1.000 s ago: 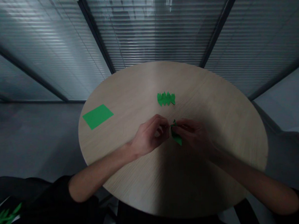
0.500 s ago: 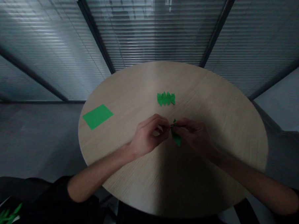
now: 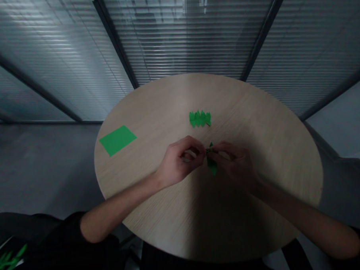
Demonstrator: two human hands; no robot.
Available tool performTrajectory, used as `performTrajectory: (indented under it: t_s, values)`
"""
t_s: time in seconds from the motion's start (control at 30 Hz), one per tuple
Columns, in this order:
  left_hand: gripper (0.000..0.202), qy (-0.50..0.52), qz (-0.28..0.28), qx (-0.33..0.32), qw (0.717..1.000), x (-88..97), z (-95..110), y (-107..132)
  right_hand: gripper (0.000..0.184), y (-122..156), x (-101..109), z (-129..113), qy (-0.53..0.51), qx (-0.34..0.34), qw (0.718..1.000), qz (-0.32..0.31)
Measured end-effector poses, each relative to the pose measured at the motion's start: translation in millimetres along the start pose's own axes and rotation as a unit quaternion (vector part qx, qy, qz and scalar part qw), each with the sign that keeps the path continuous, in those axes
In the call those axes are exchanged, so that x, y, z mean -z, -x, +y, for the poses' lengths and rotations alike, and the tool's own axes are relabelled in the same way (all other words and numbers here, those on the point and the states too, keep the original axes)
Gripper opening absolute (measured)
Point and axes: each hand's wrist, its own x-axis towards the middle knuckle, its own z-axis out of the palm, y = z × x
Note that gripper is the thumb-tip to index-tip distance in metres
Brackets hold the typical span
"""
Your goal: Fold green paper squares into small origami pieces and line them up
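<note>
Over the middle of a round wooden table (image 3: 261,211), my left hand (image 3: 179,162) and my right hand (image 3: 235,163) meet fingertip to fingertip. Both pinch a small folded piece of green paper (image 3: 211,162) that hangs between them just above the tabletop. Each hand has its fingers curled and closed on the paper. A row of several folded green paper pieces (image 3: 200,118) lies on the table a little beyond the hands.
A flat green paper sheet (image 3: 117,140) lies near the table's left edge. Glass walls with blinds (image 3: 178,35) stand behind the table. More green paper (image 3: 8,262) shows at the bottom left, off the table.
Both hands have shifted only slightly, working the green piece; its lower tip has drawn up a little and sits more upright between the fingers.
</note>
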Motion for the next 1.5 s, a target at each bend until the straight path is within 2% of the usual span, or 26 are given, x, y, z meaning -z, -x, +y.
performTrajectory:
  t_s: [0.23, 0.43, 0.63, 0.87, 1.0, 1.27, 1.5]
  values:
    - [0.007, 0.006, -0.001, 0.033, 0.999, 1.5, 0.8, 0.1, 0.005, -0.4, -0.4, 2.9, 0.000, -0.014, 1.000, 0.005]
    - [0.009, 0.019, -0.016, 0.096, 0.995, -0.2, 1.8, 1.8, 0.009, 0.3, 0.2, 4.1, 0.025, 0.006, 1.000, 0.015]
    - [0.012, 0.038, -0.023, 0.114, 0.992, -1.8, 2.5, 1.7, 0.012, -0.4, 0.4, 3.6, 0.036, 0.026, 0.999, 0.015]
    - [0.007, 0.023, -0.007, 0.077, 0.997, 1.2, 2.9, 1.2, 0.013, 0.3, 0.1, 5.8, 0.026, 0.025, 0.999, 0.013]
    - [0.004, 0.035, -0.010, 0.066, 0.997, 1.2, 2.4, 1.6, 0.009, 0.6, 0.2, 5.1, 0.005, 0.000, 1.000, 0.005]
    - [0.008, 0.032, -0.007, 0.038, 0.999, -0.8, 0.8, 1.6, 0.002, -1.5, 0.7, 3.9, -0.010, -0.022, 1.000, -0.003]
    - [0.006, -0.008, -0.008, -0.002, 1.000, -0.3, 1.1, 2.4, 0.005, 0.3, 1.0, 2.5, 0.011, 0.006, 1.000, 0.002]
